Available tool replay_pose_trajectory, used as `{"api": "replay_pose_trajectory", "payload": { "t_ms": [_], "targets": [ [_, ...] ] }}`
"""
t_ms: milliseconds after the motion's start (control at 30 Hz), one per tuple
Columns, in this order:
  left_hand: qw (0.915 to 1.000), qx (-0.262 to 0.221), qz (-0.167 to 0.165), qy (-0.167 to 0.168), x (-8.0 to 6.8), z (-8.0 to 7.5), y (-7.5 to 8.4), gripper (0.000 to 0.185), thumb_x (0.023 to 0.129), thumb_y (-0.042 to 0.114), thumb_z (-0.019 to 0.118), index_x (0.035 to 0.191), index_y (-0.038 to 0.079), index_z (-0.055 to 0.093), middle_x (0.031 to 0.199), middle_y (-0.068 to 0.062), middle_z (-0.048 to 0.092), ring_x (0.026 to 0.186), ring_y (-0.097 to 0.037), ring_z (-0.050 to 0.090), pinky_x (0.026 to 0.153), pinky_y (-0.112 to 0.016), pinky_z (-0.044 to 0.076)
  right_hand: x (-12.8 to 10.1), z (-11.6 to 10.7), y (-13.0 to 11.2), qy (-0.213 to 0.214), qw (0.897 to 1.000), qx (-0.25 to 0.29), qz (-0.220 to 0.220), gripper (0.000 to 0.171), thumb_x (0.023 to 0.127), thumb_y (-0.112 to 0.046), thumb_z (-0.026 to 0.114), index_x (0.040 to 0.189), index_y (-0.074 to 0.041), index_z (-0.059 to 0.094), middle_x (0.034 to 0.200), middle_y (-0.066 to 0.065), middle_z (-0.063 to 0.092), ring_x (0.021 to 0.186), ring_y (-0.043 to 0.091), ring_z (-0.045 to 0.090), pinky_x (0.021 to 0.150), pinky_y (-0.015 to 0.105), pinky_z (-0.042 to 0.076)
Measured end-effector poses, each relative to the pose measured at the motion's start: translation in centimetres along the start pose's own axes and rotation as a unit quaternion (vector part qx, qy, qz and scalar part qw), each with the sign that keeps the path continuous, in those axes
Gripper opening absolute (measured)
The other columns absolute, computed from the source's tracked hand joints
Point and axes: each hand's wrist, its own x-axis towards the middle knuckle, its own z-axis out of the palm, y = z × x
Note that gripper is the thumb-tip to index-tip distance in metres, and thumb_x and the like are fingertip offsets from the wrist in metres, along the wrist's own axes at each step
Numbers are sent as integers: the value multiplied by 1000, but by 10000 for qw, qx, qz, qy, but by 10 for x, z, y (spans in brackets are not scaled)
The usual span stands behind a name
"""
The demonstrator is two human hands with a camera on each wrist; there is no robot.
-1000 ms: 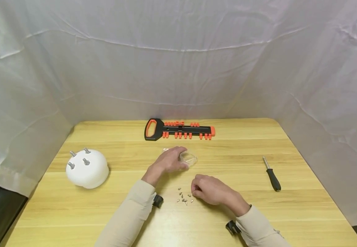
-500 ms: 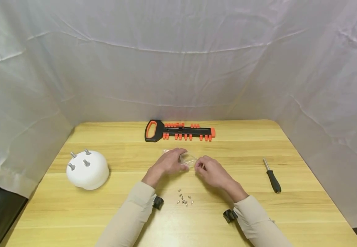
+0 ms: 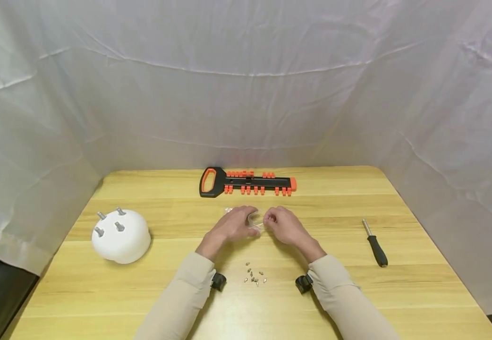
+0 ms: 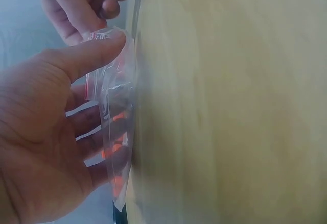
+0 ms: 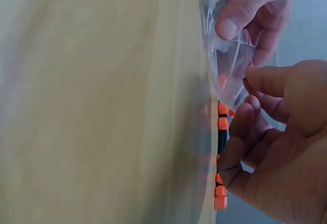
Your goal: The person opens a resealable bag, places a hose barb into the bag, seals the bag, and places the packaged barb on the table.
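Observation:
My left hand [image 3: 231, 224] grips a clear zip bag [image 4: 116, 101], thumb on the near side and fingers spread behind it, close over the wooden table. A red line runs along the bag's zip edge in the left wrist view. At the bag's mouth, my right hand [image 3: 286, 226] pinches something tiny between thumb and forefinger; a dark sliver [image 5: 246, 82] of it shows in the right wrist view, the rest hidden by the fingers. Several small pointed metal pieces [image 3: 252, 279] lie scattered on the table on the near side of both hands.
A black and orange rack with a loop handle [image 3: 254, 182] lies at the table's far edge. To the left sits a white rounded body with grey pegs [image 3: 123, 241]. A black-handled screwdriver [image 3: 377, 250] lies at the right. Pale curtains [image 3: 246, 104] surround the table.
My right hand has moved from beside the scattered metal pieces up and left to the bag's mouth. My left hand keeps hold of the bag in nearly the same place.

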Motion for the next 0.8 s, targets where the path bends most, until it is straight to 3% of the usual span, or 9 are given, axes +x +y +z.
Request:
{"api": "replay_pose_trajectory", "payload": {
  "t_ms": [367, 800],
  "targets": [
    [10000, 44, -21, 49, 0, 0, 0, 73, 81, 42, 75, 144, 20, 45, 149, -3, 47, 139, -27, 41, 117, -44, 32, 5, 2, 0, -60, 9998, -22, 206, 5, 93, -17, 62, 92, -17, 68, 88, 0, 59, 81, 14, 53, 72, 28, 47],
    [9999, -46, -88, 86, -1, 1, 2, 73, 80, 40, 77, 144, 19, 46, 148, -5, 48, 137, -27, 43, 115, -46, 34, -24, -7, -5, -198, 9989, 373, -193, 4, 92, -18, 64, 92, -22, 66, 90, -6, 59, 81, 10, 55, 72, 26, 49]
  ]
}}
